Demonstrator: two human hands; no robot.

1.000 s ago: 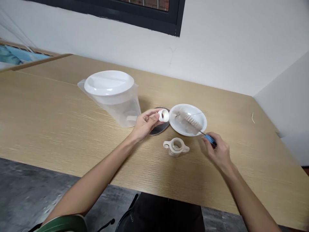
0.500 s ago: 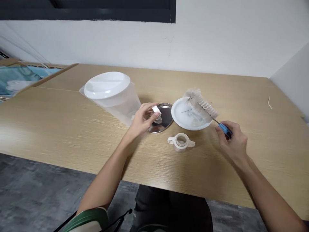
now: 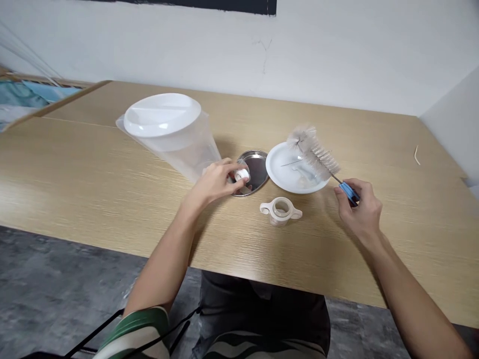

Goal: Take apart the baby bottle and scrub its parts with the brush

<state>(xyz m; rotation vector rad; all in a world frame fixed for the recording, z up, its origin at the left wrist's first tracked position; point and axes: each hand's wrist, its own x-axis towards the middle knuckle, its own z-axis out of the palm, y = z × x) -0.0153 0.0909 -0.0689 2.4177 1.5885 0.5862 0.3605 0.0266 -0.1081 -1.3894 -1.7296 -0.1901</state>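
Over the round metal plate [image 3: 258,169], my left hand [image 3: 215,184] is closed on a small cap-like piece [image 3: 242,174], white with a clear part; its exact kind cannot be made out. My right hand [image 3: 362,207] grips a bottle brush [image 3: 316,155] by its blue handle. The white bristles hang above a white plate [image 3: 275,172], which holds a thin wire-like piece and small clear parts, partly covered by the brush. Between the hands, a small bottle part with two side handles [image 3: 281,212] stands upright on the table.
A translucent pitcher [image 3: 179,144] with a white lid stands just behind my left hand. On the wooden table [image 3: 377,149], a small pale bent strip [image 3: 416,155] lies at the far right. The white wall [image 3: 337,55] rises behind the table.
My left hand has turned the small piece, so its white ring faces me more and the clear part now points up. The brush has hardly moved. My view has tilted slightly downward.
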